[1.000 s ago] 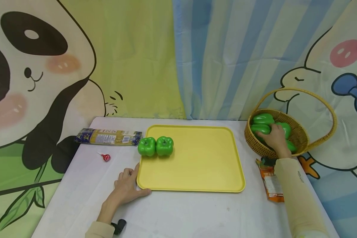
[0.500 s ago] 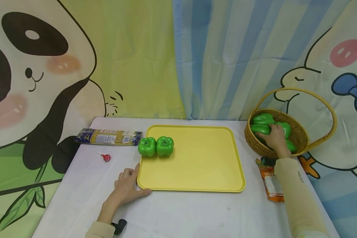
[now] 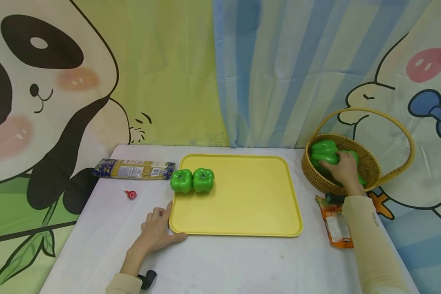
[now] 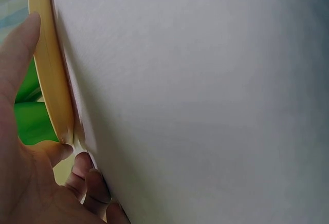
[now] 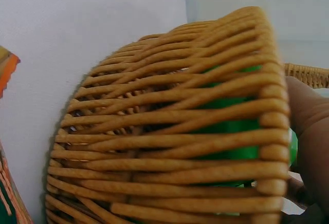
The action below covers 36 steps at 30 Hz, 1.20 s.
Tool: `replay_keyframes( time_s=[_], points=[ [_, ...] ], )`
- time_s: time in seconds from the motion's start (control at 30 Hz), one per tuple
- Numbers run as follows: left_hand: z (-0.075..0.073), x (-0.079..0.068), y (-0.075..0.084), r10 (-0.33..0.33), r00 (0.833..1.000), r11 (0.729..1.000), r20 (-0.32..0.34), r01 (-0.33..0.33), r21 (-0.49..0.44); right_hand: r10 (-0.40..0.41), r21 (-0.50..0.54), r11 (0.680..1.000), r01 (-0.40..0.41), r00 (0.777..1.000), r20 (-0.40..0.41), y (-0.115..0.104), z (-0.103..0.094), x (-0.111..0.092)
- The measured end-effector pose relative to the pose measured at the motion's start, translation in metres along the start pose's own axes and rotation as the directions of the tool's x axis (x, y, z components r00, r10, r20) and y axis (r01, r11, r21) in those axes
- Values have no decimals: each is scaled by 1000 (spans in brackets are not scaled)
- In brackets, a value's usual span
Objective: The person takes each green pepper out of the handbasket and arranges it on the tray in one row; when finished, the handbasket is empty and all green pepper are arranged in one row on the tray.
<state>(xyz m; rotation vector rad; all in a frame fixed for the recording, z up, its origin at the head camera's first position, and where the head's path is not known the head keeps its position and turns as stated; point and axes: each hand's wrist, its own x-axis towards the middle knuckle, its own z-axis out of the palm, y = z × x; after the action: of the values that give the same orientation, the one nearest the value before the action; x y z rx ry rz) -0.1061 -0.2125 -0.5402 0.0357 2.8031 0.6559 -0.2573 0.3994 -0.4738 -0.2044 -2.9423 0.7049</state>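
At the near left corner of the yellow tray (image 3: 242, 204), my left hand (image 3: 155, 230) rests with thumb along the front rim and index finger against the left side. Its other fingers bend loosely on the cloth. Two green bell peppers (image 3: 203, 180) sit side by side at the tray's left, one overlapping the rim. On the right, my right hand (image 3: 342, 168) reaches into a wicker basket (image 3: 369, 161) and grips a green bell pepper (image 3: 322, 158) between thumb and fingers. Other green peppers lie around it, partly hidden. The right wrist view is mostly filled by the basket wall (image 5: 169, 142).
A long pack of spaghetti (image 3: 134, 169) lies behind and left of the tray, with a red lollipop (image 3: 131, 194) in front of it. An orange snack packet (image 3: 336, 224) lies beside the right forearm, below the basket. The basket's tall handle (image 3: 408, 139) arches over its right side.
My right hand has shifted slightly right, and the pepper at its fingers has moved against its neighbour in the basket. The left hand and tray stay put.
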Motion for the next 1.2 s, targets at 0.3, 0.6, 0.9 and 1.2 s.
replay_keyframes(
  time_s=[0.3, 0.6, 0.9, 1.2],
  points=[
    [-1, -1, 1, -5, 1000, 1000, 5, 5, -5, 23, 41, 999, -22, 999, -24, 0, -8, -4],
    [-2, -1, 0, 8, 1000, 1000, 2, -8, 4, 3, 81, 997, 3, 998, -67, -14, -16, -11],
    [-2, -1, 0, 8, 1000, 1000, 1, -8, 12, -45, 101, 994, 53, 995, -86, -38, -21, -19],
    [-2, -2, 1, 1, 1000, 1000, 9, -1, 5, -128, 125, 982, 139, 987, -93, -63, -15, -29]
  ],
)
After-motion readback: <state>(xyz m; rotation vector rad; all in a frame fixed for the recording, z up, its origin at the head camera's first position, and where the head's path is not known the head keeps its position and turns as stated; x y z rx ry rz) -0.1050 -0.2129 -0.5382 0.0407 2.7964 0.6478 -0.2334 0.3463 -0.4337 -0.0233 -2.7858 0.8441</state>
